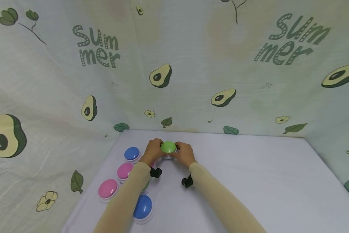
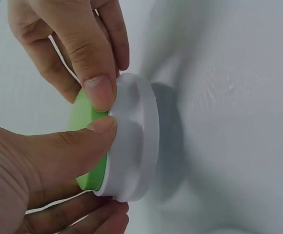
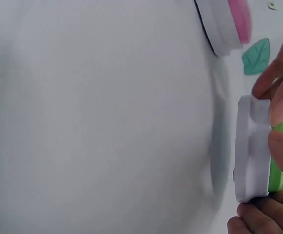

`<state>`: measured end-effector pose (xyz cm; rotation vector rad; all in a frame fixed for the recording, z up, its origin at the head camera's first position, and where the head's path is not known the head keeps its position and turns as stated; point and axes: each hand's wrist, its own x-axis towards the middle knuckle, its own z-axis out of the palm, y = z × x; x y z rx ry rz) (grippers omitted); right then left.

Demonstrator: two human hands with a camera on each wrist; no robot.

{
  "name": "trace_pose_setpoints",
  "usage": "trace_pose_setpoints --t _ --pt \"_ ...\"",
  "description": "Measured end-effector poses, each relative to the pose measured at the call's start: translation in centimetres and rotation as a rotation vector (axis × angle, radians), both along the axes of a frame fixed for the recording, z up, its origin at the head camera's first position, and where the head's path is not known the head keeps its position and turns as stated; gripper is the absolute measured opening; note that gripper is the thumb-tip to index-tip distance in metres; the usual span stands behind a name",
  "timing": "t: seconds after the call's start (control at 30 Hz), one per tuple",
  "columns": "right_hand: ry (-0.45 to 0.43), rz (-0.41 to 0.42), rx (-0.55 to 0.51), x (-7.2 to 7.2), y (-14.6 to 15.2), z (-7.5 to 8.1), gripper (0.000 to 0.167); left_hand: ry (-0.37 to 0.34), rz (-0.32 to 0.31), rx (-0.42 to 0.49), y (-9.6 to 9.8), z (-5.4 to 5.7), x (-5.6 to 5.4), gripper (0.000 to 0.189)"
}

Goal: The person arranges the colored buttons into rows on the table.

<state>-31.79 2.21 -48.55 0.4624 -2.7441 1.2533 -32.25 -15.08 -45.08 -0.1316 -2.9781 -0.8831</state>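
Both hands hold a round push button with a green top (image 1: 168, 147) and a white base (image 2: 129, 141), near the far edge of the white table. My left hand (image 1: 154, 151) grips its left side, with the thumb on the front where the green top meets the base. On the opposite side my right hand (image 1: 184, 153) grips it the same way, and the two thumbs nearly meet. In the right wrist view a gap shows between the base and its shadow, so the button appears slightly above the table. Fingers behind it are partly hidden.
Left of the arms stand a blue button (image 1: 132, 153), two pink buttons (image 1: 125, 170) and a larger-looking blue button (image 1: 143, 207) nearer the front. The left sleeve partly covers more buttons. A printed cloth (image 1: 191, 81) hangs behind the white table (image 1: 250, 178).
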Motion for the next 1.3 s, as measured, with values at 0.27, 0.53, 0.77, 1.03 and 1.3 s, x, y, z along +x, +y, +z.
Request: trace_pose_setpoints --t 0.27,0.53,0.77,1.03,1.3 --pt "-0.048 -0.052 -0.056 0.9 3.4 -0.1 0.056 -0.015 -0.031 0.074 3.0 -0.4 0.7 0.058" --pt "-0.065 -0.101 -0.094 2.2 6.4 -0.5 0.059 -0.008 -0.066 0.124 5.9 -1.5 1.5 0.06" --pt "-0.07 -0.134 -0.088 2.6 8.9 -0.3 0.061 -0.003 -0.086 0.166 8.2 -1.8 1.8 0.059" --pt "-0.101 -0.16 -0.114 3.1 11.1 -0.3 0.06 0.0 -0.121 0.208 10.3 -2.2 2.2 0.058" --pt "-0.118 -0.18 -0.102 3.4 12.6 -0.7 0.06 0.009 -0.125 0.199 11.9 -2.7 2.3 0.056"
